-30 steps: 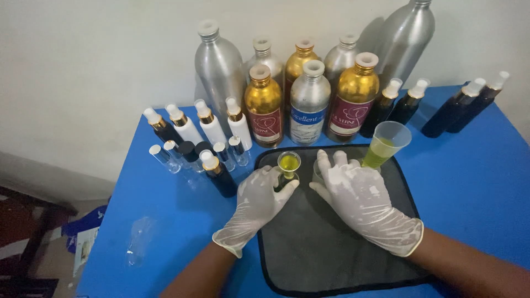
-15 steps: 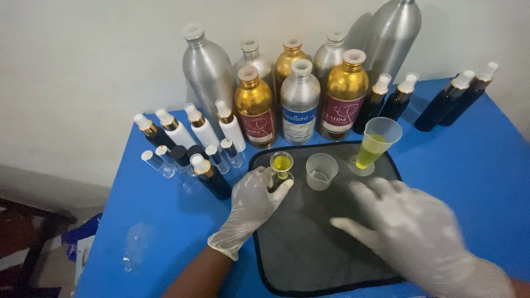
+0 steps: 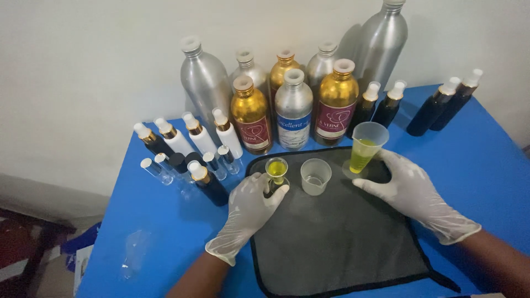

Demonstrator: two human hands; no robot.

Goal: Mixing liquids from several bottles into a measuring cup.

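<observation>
The left hand (image 3: 248, 212) pinches a small bottle (image 3: 274, 185) under its yellow funnel (image 3: 276, 167); keep it upright. The right hand (image 3: 408, 187), fingers spread, seems to touch the measuring cup (image 3: 365, 149)'s base; grip it low before lifting.

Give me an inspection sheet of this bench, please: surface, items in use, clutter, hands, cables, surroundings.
Surface: blue table with a dark mat on it.
Job's things: small bottle with funnel holding yellow liquid; clear cup, nearly empty; measuring cup part full of yellow-green liquid.
Clutter: silver and gold bottles at the back; small spray bottles on the left; dark bottles on the right.
Hands: left hand gloved, gripping the small bottle; right hand gloved, beside the measuring cup's base.
Cables: nothing seen.
Surroundings: white wall.
</observation>
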